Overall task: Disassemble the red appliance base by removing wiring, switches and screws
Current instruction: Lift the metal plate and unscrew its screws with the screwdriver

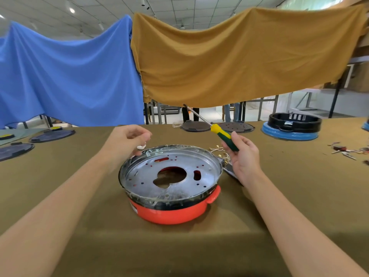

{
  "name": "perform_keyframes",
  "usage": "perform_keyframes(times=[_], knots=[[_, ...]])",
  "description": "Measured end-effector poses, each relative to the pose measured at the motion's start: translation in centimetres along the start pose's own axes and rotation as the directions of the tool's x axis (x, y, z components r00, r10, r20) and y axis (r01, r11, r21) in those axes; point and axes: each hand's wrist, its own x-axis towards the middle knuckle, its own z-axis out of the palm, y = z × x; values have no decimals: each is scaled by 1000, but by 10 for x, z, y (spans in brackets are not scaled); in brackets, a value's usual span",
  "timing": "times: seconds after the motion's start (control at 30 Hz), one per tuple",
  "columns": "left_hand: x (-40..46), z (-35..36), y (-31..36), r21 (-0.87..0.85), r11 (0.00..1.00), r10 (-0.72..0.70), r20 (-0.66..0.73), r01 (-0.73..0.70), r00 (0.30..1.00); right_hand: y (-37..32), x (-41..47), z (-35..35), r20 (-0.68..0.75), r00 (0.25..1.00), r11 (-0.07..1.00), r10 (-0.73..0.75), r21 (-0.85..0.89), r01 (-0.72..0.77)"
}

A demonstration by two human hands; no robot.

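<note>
The red base (171, 208) sits mid-tabletop (79, 246), holding a holed metal plate (171, 172). Right hand (242, 156) grips a screwdriver (223, 135); left hand (127, 139) hovers, fingers loosely curled, empty.

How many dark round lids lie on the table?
5: three at the far left edge, two at the far side behind the screwdriver. More may lie outside the frame.
</note>
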Motion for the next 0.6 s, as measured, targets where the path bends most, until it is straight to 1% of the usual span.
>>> perform_keyframes(times=[0.07, 0.13, 0.17, 0.23, 0.3, 0.4, 0.47, 0.5, 0.53, 0.57, 0.6], knots=[[-3, 7, 2, -114, 991, -58, 88, 68, 994, 1, -2, 1, 16, 998, 997, 63, 49, -63], [-4, 15, 3, -294, 944, -98, 179, 148, 979, -3, -3, -1, 48, 991, 983, 128, 126, -133], [-4, 20, 4, -364, 914, -108, 214, 182, 971, -5, -4, -2, 92, 983, 971, 159, 164, -172], [-7, 30, 8, -450, 861, -121, 274, 238, 954, -8, -7, -3, 210, 954, 945, 215, 203, -258], [-11, 36, 11, -497, 825, -118, 316, 270, 942, -10, -10, -2, 321, 912, 927, 257, 186, -327], [-16, 40, 13, -547, 781, -115, 349, 302, 930, -17, -13, 2, 421, 861, 928, 285, 105, -358], [-17, 41, 14, -554, 773, -106, 369, 310, 924, -21, -16, 8, 419, 854, 928, 310, 64, -368], [-18, 42, 15, -548, 778, -99, 377, 308, 921, -23, -19, 10, 416, 853, 939, 314, -4, -344], [-19, 43, 15, -541, 784, -92, 384, 304, 919, -25, -22, 12, 421, 853, 951, 308, -125, -281], [-20, 45, 16, -533, 791, -84, 390, 300, 917, -26, -26, 14, 437, 851, 944, 292, -275, -183], [-21, 47, 17, -523, 800, -77, 397, 294, 915, -27, -30, 16, 461, 846, 913, 268, -401, -71]])
